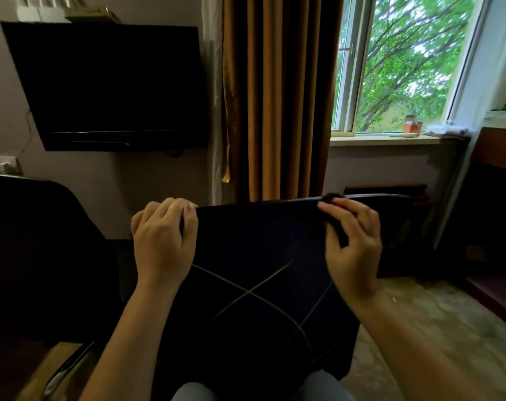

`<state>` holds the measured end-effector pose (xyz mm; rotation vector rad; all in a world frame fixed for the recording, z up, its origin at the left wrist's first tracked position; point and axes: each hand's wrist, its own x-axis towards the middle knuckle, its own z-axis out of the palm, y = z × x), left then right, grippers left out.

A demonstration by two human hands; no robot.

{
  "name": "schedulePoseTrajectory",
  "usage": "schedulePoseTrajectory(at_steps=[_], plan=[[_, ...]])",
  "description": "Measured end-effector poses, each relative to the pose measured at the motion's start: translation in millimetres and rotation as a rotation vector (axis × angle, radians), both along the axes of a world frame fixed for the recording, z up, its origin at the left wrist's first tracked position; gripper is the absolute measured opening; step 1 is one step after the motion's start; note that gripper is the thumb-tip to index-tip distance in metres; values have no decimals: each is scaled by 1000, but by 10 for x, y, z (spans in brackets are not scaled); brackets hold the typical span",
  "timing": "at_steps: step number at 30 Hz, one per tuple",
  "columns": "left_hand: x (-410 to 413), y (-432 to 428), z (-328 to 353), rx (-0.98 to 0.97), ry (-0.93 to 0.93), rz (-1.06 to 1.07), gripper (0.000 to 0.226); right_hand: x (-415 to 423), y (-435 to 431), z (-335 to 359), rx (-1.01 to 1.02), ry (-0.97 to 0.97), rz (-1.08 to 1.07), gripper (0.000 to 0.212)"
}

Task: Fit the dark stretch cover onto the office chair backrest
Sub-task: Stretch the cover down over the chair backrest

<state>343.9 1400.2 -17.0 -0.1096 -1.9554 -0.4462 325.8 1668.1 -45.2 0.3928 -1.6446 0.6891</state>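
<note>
At centre left, my left hand [165, 241] is knuckles up, fingers curled over the top left edge of the cover [254, 250], which hangs taut across the lower middle. At centre right, my right hand [354, 250] pinches its top right corner, against the backrest [390, 218].

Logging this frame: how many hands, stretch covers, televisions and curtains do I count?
Hands: 2, left hand and right hand
Dark stretch cover: 1
Television: 1
Curtain: 1
Total: 5
</note>
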Motion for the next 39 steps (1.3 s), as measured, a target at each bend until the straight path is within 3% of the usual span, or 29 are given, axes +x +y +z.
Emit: schedulePoseTrajectory(at_steps=[7,9,11,15,20,27,31,35,39], plan=[[54,-24,46,-56,-63,-57,38,-40,157,-377,523,-146,111,29],[71,-57,92,-77,-74,-125,30,-66,319,-436,458,-197,127,29],[98,-107,148,-43,-81,-195,26,-44,434,-364,264,-223,122,31],[113,-280,182,2,-78,-119,18,35,422,-26,5,-144,44,42],[121,-464,86,270,-193,-163,23,105,-71,139,109,-53,123,26],[172,-455,-103,368,-211,-283,29,-10,-150,-435,407,-173,178,22],[186,-397,-139,345,-183,-302,38,6,57,-469,247,-210,124,24],[214,-274,-163,325,-140,-297,41,88,22,-68,7,-71,41,18],[205,-199,-173,350,-146,-296,38,165,-331,125,80,-20,153,24]])
